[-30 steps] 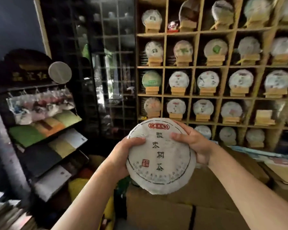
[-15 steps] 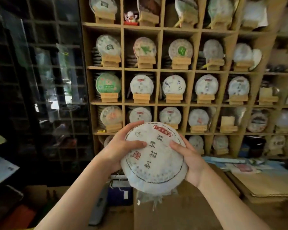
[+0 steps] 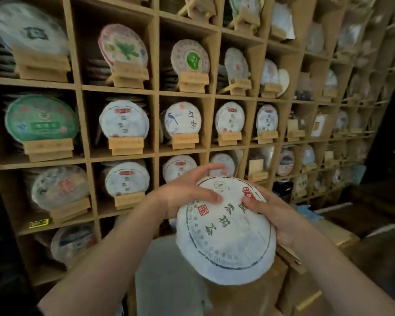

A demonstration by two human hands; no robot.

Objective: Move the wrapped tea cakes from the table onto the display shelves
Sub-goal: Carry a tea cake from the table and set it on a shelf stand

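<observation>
A: Wooden shelves point(image 3: 156, 92) are filling the whole far wall, most of the cubbies in sight already showing a wrapped disc propped on a little wooden stand point(image 3: 128, 145).

B: And the cake point(image 3: 226, 229) itself?

A: It is being held in the air, near the person and in front of the lower rows, touching nothing but the hands. Its printed face is tipping up toward the camera, its top edge leaning away to the shelves.

B: How are the hands sitting?

A: The left hand point(image 3: 187, 195) is gripping the upper left rim, thumb lying on the face and fingers point(image 3: 209, 168) curling behind the far edge. The right hand point(image 3: 275, 213) is grasping the right rim, thumb on the face, palm cupping the side.

B: So which way does it have to go?

A: Forward and probably up. The shelves lie just beyond the top edge, so I judge it needs standing upright, face outward. One stand point(image 3: 257, 171) just right of the left fingers looks bare, though blur makes that uncertain. Both hands are about equally near.
</observation>
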